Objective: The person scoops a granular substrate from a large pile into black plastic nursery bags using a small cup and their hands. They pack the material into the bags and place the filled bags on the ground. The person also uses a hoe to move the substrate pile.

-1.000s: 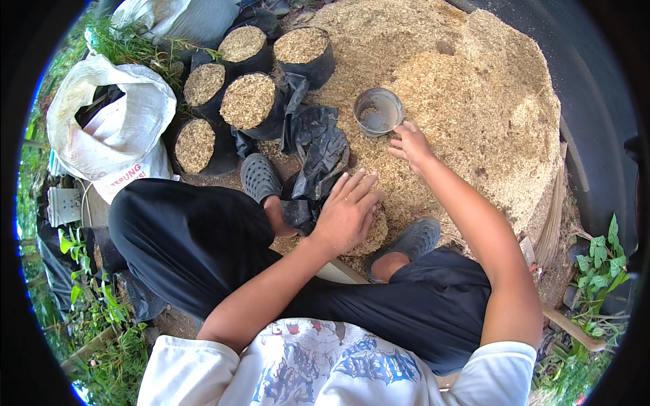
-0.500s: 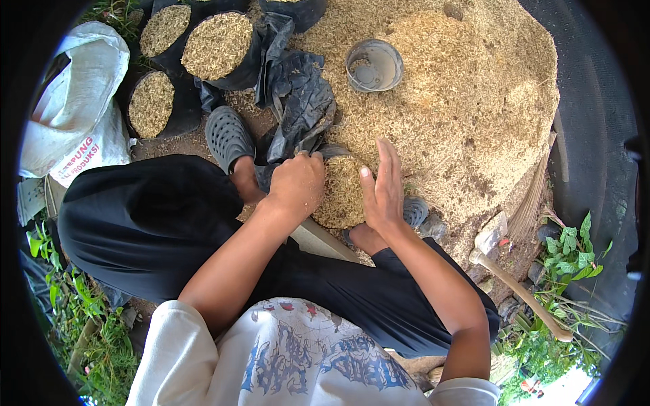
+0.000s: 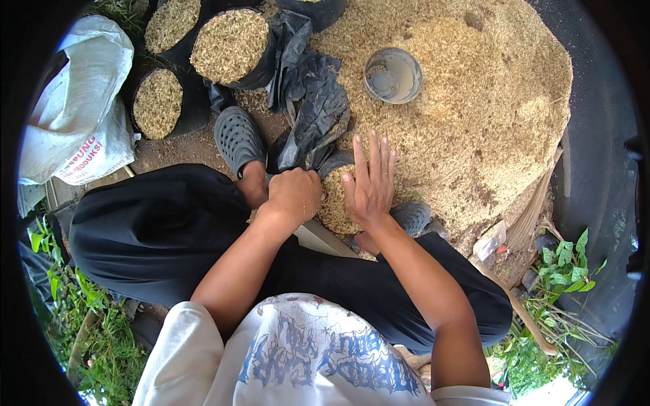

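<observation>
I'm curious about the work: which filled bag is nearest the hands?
The filled bag between the left hand and the right hand; the other filled bags stand farther off, toward the upper left.

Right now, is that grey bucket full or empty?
Nearly empty: the bucket shows its bare bottom, with only some pale flakes inside.

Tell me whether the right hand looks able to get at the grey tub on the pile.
Likely yes: the right hand is open, its fingers point toward the tub, and only the loose pile seems to lie between them.
</observation>
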A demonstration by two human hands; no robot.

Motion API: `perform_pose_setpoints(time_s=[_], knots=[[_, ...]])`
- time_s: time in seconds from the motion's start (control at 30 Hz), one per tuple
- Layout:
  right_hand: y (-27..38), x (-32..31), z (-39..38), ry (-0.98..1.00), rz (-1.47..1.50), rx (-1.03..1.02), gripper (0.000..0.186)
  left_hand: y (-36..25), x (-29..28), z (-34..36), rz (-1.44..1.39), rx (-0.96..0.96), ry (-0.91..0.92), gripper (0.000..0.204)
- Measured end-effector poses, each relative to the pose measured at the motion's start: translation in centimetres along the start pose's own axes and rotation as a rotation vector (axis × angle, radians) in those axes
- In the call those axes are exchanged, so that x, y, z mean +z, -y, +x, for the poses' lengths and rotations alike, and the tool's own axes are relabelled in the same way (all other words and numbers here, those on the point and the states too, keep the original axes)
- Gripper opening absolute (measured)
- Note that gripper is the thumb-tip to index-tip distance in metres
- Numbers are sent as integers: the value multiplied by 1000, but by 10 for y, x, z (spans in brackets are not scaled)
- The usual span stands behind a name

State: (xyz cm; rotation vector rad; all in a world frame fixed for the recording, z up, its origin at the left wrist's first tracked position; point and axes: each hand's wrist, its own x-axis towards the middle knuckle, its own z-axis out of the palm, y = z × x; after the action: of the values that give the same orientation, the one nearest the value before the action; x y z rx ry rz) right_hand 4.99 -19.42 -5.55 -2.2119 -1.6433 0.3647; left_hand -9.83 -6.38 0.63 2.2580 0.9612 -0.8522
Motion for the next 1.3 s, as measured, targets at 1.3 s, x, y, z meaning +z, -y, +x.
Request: perform_pose_setpoints(time_s=[1.3], knots=[[51,-15,10,-135,-17,214,73,9,14,-24,-57,49,-120,41]])
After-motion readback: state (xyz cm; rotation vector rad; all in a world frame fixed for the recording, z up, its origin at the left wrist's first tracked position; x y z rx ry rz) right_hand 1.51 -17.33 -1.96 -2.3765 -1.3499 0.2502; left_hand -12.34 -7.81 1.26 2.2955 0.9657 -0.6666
